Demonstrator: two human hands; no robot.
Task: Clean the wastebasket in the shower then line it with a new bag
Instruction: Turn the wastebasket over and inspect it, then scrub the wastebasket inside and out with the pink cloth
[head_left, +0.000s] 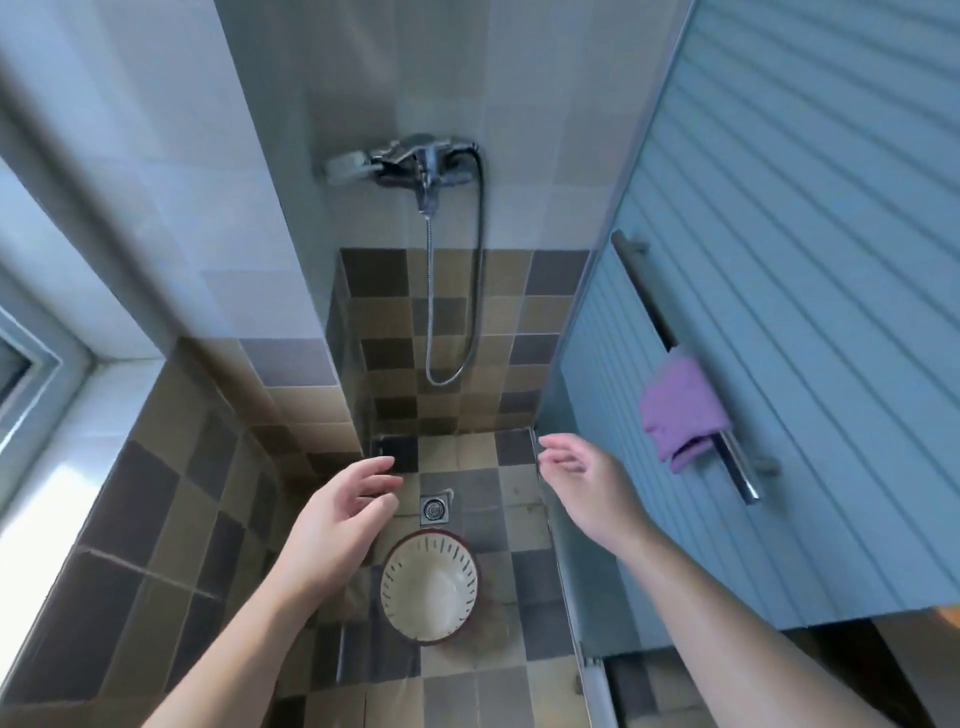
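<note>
Wastebasket (430, 590) sits upright on the shower floor, just this side of the drain (434, 508), w/ nothing in it. Left hand (337, 525) hovers left of the drain, fingers loosely spread, holding nothing. Right hand (584, 480) hangs right of the drain, relaxed, also holding nothing.

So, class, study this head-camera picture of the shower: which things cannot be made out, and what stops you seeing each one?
- Showerhead: the hose loops back up behind the tap; its end is lost in blur.
- Water running or not: too blurred to tell.
- Wastebasket outer wall and base: hidden by its own rim, seen from above.
- New bag: not in view; neither left hand nor right hand holds anything.
- Purple cloth: folds hide its far side.
</note>
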